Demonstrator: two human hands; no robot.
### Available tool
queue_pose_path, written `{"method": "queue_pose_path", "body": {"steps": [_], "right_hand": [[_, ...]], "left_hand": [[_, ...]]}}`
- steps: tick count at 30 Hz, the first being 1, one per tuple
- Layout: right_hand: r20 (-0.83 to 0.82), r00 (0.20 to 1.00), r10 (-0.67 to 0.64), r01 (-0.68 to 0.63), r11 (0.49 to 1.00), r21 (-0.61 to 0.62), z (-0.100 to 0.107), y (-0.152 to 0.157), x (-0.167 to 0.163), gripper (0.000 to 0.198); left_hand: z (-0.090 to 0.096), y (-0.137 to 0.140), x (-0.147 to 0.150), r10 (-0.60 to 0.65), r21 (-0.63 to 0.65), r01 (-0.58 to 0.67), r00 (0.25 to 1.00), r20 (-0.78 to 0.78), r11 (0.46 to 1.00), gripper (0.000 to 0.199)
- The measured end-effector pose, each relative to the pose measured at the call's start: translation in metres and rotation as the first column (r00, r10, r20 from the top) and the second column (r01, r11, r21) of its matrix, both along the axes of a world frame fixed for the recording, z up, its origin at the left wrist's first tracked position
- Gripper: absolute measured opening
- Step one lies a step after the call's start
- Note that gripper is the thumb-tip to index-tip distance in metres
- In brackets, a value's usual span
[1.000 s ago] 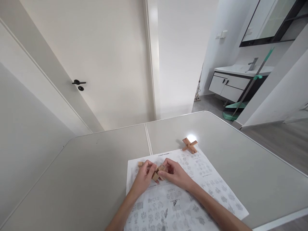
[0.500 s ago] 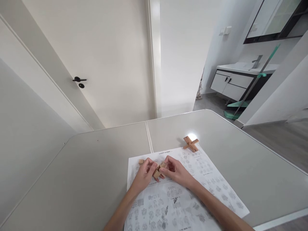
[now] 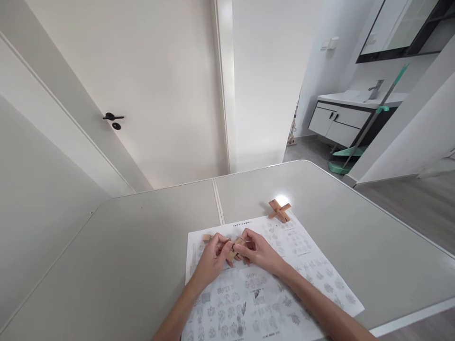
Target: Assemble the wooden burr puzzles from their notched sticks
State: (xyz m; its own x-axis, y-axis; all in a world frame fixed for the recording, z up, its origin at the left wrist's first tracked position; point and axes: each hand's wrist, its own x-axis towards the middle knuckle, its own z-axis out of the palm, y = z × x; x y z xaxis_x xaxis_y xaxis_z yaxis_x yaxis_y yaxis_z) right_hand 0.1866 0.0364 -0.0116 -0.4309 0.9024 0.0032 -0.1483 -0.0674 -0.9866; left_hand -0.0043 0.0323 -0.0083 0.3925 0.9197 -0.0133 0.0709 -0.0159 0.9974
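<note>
Wooden pieces (image 3: 232,255) sit directly between my left hand (image 3: 210,259) and right hand (image 3: 263,253), over the printed sheet (image 3: 270,293). My fingertips pinch them from both sides, thumbs close together. Their long axis seems to slant away from me toward the right; I can't call either hand nearer.
</note>
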Motion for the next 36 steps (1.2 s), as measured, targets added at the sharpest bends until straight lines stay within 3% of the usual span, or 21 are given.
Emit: {"method": "queue_pose_path", "body": {"steps": [9, 24, 31, 36], "right_hand": [[0.011, 0.999, 0.038, -0.038, 0.998, 0.039, 0.009, 0.0, 0.003, 0.049], [0.124, 0.986, -0.11, 0.098, 0.99, 0.101, -0.004, 0.0, 0.001, 0.045], [0.038, 0.999, -0.017, 0.015, 0.999, 0.042, 0.002, 0.0, 0.001, 0.044], [0.025, 1.0, -0.003, 0.0, 0.996, 0.089, 0.005, -0.003, -0.001, 0.041]], "left_hand": [[0.007, -0.001, 0.002, -0.007, -0.038, 0.008, 1.0, 0.006, 0.999, 0.033], [0.007, -0.002, -0.001, -0.088, -0.042, 0.088, 0.996, 0.008, 0.995, 0.032], [0.013, -0.003, 0.002, -0.067, -0.046, 0.069, 0.997, 0.043, 0.997, 0.035], [0.016, -0.002, 0.002, -0.089, -0.052, 0.091, 0.996, 0.024, 0.995, 0.033]]}}
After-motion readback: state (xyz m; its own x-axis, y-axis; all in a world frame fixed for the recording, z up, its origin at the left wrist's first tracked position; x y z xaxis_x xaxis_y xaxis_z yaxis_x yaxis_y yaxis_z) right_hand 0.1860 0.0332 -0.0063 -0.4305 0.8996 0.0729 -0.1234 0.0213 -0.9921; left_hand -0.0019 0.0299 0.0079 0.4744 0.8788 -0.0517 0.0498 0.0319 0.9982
